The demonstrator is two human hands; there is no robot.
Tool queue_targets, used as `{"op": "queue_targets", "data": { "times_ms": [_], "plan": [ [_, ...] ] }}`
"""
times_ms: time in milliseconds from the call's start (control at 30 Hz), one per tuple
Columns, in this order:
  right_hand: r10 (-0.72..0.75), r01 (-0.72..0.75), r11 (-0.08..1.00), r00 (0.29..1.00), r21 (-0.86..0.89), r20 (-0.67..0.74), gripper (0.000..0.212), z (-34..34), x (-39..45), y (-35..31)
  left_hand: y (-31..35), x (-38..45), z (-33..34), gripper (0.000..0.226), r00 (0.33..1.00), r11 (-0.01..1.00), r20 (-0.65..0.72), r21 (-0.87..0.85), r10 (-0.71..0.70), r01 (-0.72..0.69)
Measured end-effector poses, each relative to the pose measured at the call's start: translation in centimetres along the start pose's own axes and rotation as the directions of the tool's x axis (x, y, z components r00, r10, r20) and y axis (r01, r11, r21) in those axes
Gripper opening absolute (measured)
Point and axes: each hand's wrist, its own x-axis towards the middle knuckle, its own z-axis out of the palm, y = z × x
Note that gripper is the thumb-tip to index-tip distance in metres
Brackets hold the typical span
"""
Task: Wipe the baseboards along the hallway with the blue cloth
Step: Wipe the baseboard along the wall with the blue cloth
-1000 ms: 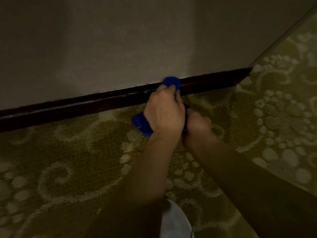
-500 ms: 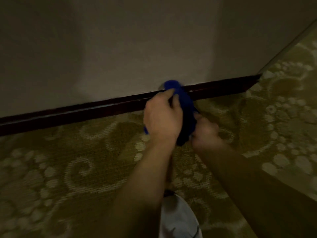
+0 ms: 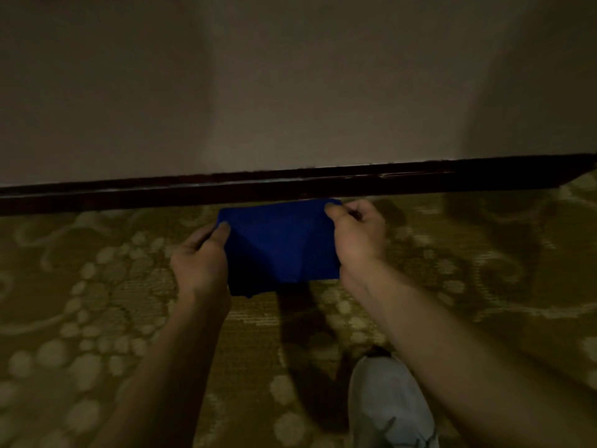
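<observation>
Blue cloth (image 3: 284, 244) at centre frame, stretched flat between 2 hands just below the baseboard (image 3: 290, 185), far edge near or touching the foot of the board; contact not resolvable. Left hand (image 3: 202, 263) pinching the left edge, thumb on top; right hand (image 3: 357, 236) pinching the upper right corner, fingers curled round the fabric.

Step in hand, by judgement: refolding to present a clean face before wiping. For best result: fold into a firm pad, keep edges aligned, press flat against the board face and top lip, draw along in 1 direction with overlapping passes.

Surface and room: dark glossy baseboard crossing mid-frame from left to right, faint pale streaks along its ridge. Plain beige wall filling the upper half. Olive carpet with pale scroll-and-dot pattern across the lower half. Light grey shoe (image 3: 387, 405) at lower right. Dim lighting, soft shadows.
</observation>
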Motion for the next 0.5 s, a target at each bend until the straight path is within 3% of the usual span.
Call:
{"op": "queue_targets", "data": {
  "times_ms": [100, 200, 267, 367, 500],
  "plan": [
    [0.076, -0.076, 0.994, 0.997, 0.083, 0.002, 0.006, 1.8, 0.4, -0.2, 0.7, 2.1, -0.3, 0.009, 0.999, 0.999, 0.015, -0.038, -0.029, 0.029],
    [0.133, -0.105, 0.980, 0.977, 0.166, -0.168, 0.006, 2.5, 1.5, -0.5, 1.1, 4.1, 1.4, 0.021, 0.954, 0.985, 0.251, -0.013, -0.164, 0.173],
    [0.126, -0.066, 0.975, 0.950, 0.210, -0.287, 0.008, 2.8, 2.4, -0.8, 1.0, 5.1, 2.7, 0.024, 0.921, 0.979, 0.333, 0.088, -0.204, 0.185],
    [0.121, -0.076, 0.983, 0.952, 0.169, -0.280, 0.018, 4.7, 2.9, -1.3, 0.9, 6.2, 3.2, 0.010, 0.956, 0.992, 0.270, 0.078, -0.119, 0.102],
    [0.158, -0.152, 0.986, 0.983, 0.066, -0.095, 0.029, 9.5, 1.7, -0.4, 0.4, 8.0, 0.4, 0.011, 0.993, 0.985, 0.058, -0.135, -0.104, 0.111]
  ]
}}
